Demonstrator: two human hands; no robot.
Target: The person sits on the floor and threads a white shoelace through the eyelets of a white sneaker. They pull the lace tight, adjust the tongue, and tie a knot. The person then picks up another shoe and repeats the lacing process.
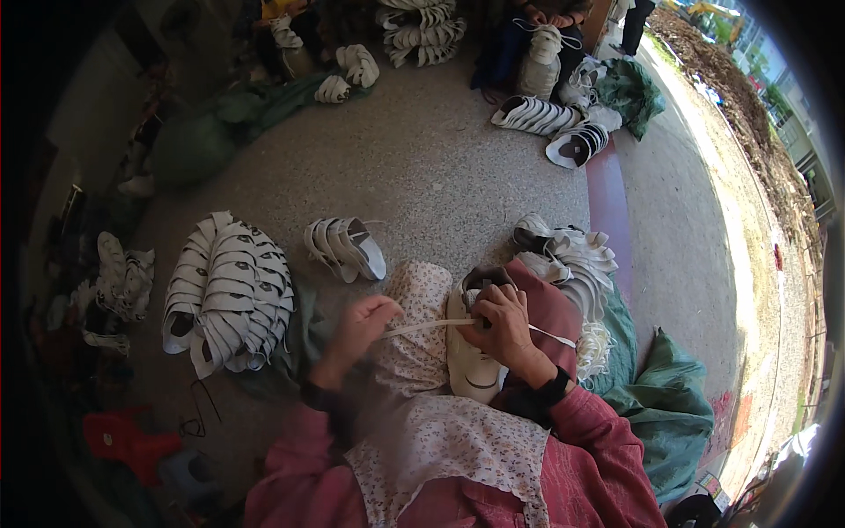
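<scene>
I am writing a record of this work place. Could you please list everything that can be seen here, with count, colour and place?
shoe upper: one, white, on the lap under the right hand
lace: one, white, stretched between both hands
stacks of uppers: several, white, on the floor all around
sacks: several, green, right side and far left
floor: grey, speckled
another person: one, seated at top
left hand: pinches the lace
right hand: grips lace and upper
</scene>
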